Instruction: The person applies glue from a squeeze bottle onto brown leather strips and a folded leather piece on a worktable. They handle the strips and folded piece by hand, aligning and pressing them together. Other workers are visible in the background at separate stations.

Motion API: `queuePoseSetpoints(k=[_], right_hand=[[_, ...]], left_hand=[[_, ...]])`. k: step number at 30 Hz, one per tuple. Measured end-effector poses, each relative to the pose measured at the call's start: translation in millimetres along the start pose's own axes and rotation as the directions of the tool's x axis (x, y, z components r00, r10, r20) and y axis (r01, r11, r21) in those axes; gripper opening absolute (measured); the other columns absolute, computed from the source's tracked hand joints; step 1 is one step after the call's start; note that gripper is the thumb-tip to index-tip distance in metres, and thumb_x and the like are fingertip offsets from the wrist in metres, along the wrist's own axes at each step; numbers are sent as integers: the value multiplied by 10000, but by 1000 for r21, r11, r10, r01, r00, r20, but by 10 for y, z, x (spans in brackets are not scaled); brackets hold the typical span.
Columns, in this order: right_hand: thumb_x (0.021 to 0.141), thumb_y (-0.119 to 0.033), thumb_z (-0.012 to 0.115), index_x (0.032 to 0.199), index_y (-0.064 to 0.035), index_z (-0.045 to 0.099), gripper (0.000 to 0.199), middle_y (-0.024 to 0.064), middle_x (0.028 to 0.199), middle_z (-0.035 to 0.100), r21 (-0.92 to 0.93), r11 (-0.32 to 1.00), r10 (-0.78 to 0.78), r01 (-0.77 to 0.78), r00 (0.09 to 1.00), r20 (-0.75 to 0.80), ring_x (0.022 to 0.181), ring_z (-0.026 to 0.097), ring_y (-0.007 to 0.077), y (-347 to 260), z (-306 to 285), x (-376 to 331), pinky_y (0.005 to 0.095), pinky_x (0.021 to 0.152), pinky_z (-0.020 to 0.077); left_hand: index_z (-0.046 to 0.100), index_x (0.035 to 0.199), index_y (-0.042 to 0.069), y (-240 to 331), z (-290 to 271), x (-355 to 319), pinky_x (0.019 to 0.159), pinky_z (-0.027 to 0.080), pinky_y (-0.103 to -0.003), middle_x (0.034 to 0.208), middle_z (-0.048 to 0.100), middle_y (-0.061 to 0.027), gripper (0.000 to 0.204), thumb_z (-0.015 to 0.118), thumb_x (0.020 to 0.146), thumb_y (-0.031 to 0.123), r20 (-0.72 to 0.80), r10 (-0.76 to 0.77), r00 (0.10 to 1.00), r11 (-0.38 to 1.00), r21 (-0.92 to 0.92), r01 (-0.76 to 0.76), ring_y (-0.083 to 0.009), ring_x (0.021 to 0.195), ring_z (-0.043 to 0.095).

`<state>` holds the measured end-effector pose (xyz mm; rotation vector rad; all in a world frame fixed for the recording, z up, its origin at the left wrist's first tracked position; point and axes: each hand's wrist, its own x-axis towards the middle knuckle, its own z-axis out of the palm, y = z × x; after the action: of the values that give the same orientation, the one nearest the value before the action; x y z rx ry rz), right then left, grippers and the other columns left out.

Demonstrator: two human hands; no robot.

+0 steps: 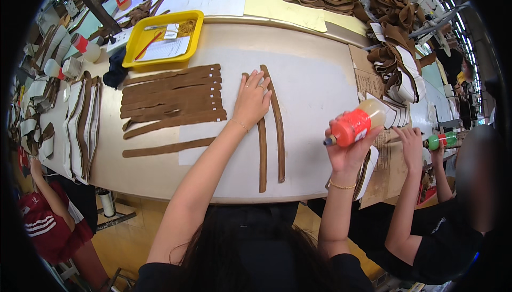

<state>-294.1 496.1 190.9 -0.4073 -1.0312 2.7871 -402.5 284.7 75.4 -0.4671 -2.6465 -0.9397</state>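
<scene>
"How many strips lie straight ahead of you on the counter (144,179)?"

"Two: the nearer-left brown strip (262,158) and the right-hand brown strip (278,132), side by side and apart along most of their length. Your left grip (252,99) is loosely spread at their far ends, fingers slightly parted."

"And your other hand?"

"Your right grip (343,157) is closed around one red-labelled bottle (356,124), raised and tilted, its nozzle toward your strips."

"What else can you count?"

"To your left, one lone strip (165,148) below one overlapping row of strips (176,99), too crowded to number surely. Beyond those, one yellow tray (196,41)."
</scene>
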Motion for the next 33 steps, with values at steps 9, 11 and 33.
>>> queuePoseSetpoints(k=[9,11,33], right_hand=[[865,-266,728,1146,-12,563,412,53,1027,621,-453,845,-150,284,939,309,898,607,125,382,491,1172,281,768,516],[835,-284,756,1084,-10,601,401,55,966,648,-593,740,-133,319,933,335,841,620,126,530,585,1415,277,738,523],[681,-342,847,963,-14,655,474,117,868,700,-811,266,10,521,840,543,772,677,218,1088,927,1928,322,706,534]], left_hand=[[631,1143,23,-47,-307,146,984,383,-413,1251,553,-136,361,664,815,168,131,160,978,983,72,-170,-289,1190,493],[626,1151,24,-40,-311,73,978,377,-412,1254,553,-133,383,674,813,197,153,137,979,986,70,-149,-285,1192,491],[601,1202,61,-106,-323,193,946,328,-421,1277,536,-64,476,686,817,330,184,139,973,978,132,-164,-217,1202,448]])
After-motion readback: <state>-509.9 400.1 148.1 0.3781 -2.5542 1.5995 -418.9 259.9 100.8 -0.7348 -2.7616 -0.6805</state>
